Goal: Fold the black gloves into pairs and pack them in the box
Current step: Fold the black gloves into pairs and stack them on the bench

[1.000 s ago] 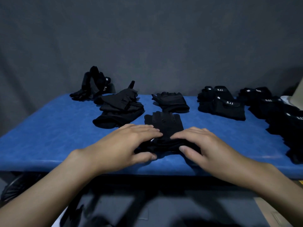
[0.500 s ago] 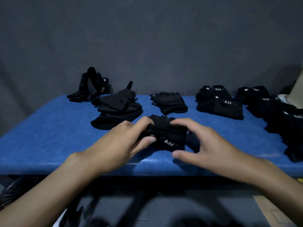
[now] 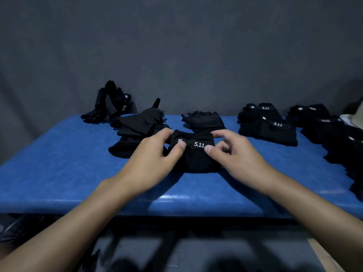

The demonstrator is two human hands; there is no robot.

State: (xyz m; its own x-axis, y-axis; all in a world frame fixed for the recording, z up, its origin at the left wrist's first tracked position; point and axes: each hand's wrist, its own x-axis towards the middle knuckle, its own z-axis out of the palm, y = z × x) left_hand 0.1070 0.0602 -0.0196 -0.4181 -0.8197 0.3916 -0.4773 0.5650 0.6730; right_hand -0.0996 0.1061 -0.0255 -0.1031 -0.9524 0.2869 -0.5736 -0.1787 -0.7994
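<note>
Two hands clamp one folded glove bundle [image 3: 196, 160]: your left hand [image 3: 153, 161] pinches its left end and your right hand [image 3: 237, 156] pinches its right end. The bundle is black, bunched at the middle, with white "5.11" lettering on top, and sits mid-way on the blue table [image 3: 59, 163]. At 11 o'clock lie a near loose heap [image 3: 137, 126] and a far loose heap [image 3: 110, 107]. At 12 lies one flat glove [image 3: 204, 120]. At 2 sit folded pairs [image 3: 269, 130], too dark to count.
</note>
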